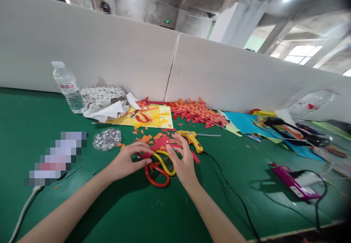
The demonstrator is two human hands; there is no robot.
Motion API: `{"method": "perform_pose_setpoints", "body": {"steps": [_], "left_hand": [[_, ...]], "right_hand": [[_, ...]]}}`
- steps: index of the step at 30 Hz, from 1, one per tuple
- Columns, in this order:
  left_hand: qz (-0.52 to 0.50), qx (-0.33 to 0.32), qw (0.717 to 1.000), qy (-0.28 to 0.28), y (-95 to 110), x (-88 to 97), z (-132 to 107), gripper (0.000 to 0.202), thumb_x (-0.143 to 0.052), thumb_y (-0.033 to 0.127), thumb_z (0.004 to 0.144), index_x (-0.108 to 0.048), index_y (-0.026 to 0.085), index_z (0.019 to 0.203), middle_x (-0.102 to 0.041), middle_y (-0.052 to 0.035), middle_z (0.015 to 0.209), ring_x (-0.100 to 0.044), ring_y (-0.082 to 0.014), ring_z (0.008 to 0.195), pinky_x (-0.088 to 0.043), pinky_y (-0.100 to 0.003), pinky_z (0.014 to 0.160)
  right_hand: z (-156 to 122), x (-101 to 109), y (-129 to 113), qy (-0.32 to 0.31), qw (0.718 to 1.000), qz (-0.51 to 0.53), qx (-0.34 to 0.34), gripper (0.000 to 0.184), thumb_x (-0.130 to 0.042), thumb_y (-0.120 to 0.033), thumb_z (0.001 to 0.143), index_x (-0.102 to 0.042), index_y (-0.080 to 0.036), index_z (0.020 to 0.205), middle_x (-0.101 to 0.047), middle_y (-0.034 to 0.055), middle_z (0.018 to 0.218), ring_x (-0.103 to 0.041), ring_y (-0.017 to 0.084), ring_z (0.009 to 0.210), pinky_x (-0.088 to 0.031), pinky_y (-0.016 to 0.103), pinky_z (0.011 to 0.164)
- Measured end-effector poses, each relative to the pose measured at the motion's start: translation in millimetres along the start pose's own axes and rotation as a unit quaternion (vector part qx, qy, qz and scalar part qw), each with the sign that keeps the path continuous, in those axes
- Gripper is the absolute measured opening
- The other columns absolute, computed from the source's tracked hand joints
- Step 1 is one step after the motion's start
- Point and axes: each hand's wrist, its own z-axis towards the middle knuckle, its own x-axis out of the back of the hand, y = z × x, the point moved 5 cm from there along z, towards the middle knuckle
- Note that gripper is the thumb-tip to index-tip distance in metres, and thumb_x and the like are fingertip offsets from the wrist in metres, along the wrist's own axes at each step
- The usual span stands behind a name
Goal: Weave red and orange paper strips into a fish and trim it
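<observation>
My left hand (pixel 128 160) rests on the green table (pixel 123 213) with its fingers curled together over red paper scraps beside the scissors (pixel 159 169), which have one red and one yellow handle loop. What the fingers pinch is too small to name. My right hand (pixel 182 159) hovers just right of the scissors, fingers spread and holding nothing. Red and orange paper scraps (pixel 161 140) lie scattered just beyond both hands. A yellow glue gun (pixel 193 138) lies right behind my right hand, its black cord running toward the table's near edge.
A water bottle (pixel 68 87) and a patterned cloth pouch (pixel 102 96) stand at the back left, with yellow paper (pixel 161 120) and a pile of woven red-orange paper fish (pixel 199 113) by the white partition. A round dish of googly eyes (pixel 107 139) sits left. Blue paper (pixel 244 120) and a magenta device (pixel 292 180) lie right.
</observation>
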Motion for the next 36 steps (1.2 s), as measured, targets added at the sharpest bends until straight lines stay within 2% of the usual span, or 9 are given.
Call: {"method": "perform_pose_setpoints", "body": {"steps": [7, 9, 12, 14, 16, 18, 21, 26, 36], "left_hand": [[0.069, -0.062, 0.992, -0.082, 12, -17.6, -7, 0.021, -0.055, 0.025, 0.080, -0.068, 0.024, 0.096, -0.067, -0.0033, 0.097, -0.060, -0.0157, 0.089, -0.046, -0.027, 0.081], [0.076, -0.026, 0.995, -0.067, 5, -12.0, -5, 0.018, -0.055, 0.029, 0.080, -0.069, 0.023, 0.089, -0.069, -0.0028, 0.085, -0.062, -0.0149, 0.075, -0.047, -0.025, 0.070], [0.093, 0.058, 0.994, 0.025, -7, 5.7, -2, 0.022, -0.054, 0.037, 0.080, -0.068, 0.021, 0.081, -0.067, -0.0020, 0.070, -0.057, -0.0134, 0.058, -0.043, -0.024, 0.056], [0.088, 0.094, 0.988, 0.088, -10, 14.2, -1, 0.024, -0.055, 0.042, 0.079, -0.066, 0.021, 0.082, -0.067, -0.0022, 0.071, -0.057, -0.0143, 0.060, -0.041, -0.024, 0.055], [0.061, 0.101, 0.989, 0.091, -7, 10.8, -1, 0.028, -0.060, 0.045, 0.075, -0.065, 0.021, 0.088, -0.068, -0.0033, 0.080, -0.059, -0.0162, 0.069, -0.041, -0.024, 0.057], [0.044, 0.091, 0.994, 0.034, -2, -2.8, -1, 0.033, -0.064, 0.046, 0.071, -0.064, 0.021, 0.092, -0.068, -0.0035, 0.087, -0.060, -0.0171, 0.075, -0.041, -0.024, 0.059], [0.074, 0.083, 0.993, -0.038, 2, -21.7, -3, 0.029, -0.059, 0.046, 0.075, -0.065, 0.018, 0.074, -0.062, -0.0001, 0.067, -0.053, -0.0134, 0.061, -0.036, -0.023, 0.056], [0.046, 0.105, 0.993, -0.030, -2, -23.0, -3, 0.036, -0.053, 0.048, 0.079, -0.061, 0.016, 0.064, -0.048, 0.0037, 0.054, -0.038, -0.0091, 0.051, -0.026, -0.021, 0.048], [-0.081, 0.132, 0.985, -0.076, -11, -16.0, -5, 0.037, -0.058, 0.047, 0.075, -0.055, 0.015, 0.058, -0.041, 0.0050, 0.052, -0.036, -0.0078, 0.050, -0.027, -0.020, 0.047]], "right_hand": [[10, 1, 18, -0.029, 0.988, 0.107, -0.108, 0.025, -0.068, -0.040, 0.069, -0.068, -0.017, 0.080, -0.071, 0.0060, 0.082, -0.066, 0.021, 0.080, -0.052, 0.032, 0.074], [13, 11, 19, 0.020, 0.985, 0.122, -0.121, 0.027, -0.067, -0.041, 0.069, -0.069, -0.016, 0.080, -0.071, 0.0060, 0.081, -0.066, 0.021, 0.076, -0.052, 0.031, 0.071], [16, 20, 19, 0.064, 0.981, 0.112, -0.143, 0.035, -0.063, -0.046, 0.072, -0.069, -0.016, 0.090, -0.070, 0.0054, 0.074, -0.064, 0.018, 0.059, -0.051, 0.028, 0.056], [14, 16, 17, 0.040, 0.984, 0.097, -0.146, 0.038, -0.060, -0.048, 0.074, -0.069, -0.016, 0.091, -0.067, 0.0038, 0.065, -0.059, 0.015, 0.047, -0.047, 0.027, 0.047], [9, 4, 14, -0.024, 0.986, 0.092, -0.136, 0.036, -0.059, -0.048, 0.075, -0.070, -0.016, 0.088, -0.063, 0.0017, 0.056, -0.056, 0.014, 0.042, -0.045, 0.026, 0.044], [1, -11, 12, -0.094, 0.983, 0.093, -0.127, 0.032, -0.060, -0.046, 0.075, -0.070, -0.017, 0.085, -0.060, -0.0004, 0.051, -0.055, 0.014, 0.040, -0.045, 0.025, 0.043], [-6, -23, 11, -0.139, 0.979, 0.090, -0.121, 0.029, -0.060, -0.044, 0.075, -0.070, -0.017, 0.082, -0.056, -0.0024, 0.047, -0.051, 0.012, 0.039, -0.043, 0.024, 0.042], [-3, -15, 11, -0.087, 0.987, 0.053, -0.121, 0.029, -0.061, -0.044, 0.074, -0.069, -0.016, 0.076, -0.046, -0.0051, 0.041, -0.040, 0.009, 0.037, -0.034, 0.021, 0.038], [10, 8, 25, 0.040, 0.984, 0.114, -0.131, 0.033, -0.062, -0.047, 0.073, -0.065, -0.016, 0.066, -0.052, -0.0018, 0.052, -0.039, 0.008, 0.040, -0.032, 0.021, 0.039]]}}
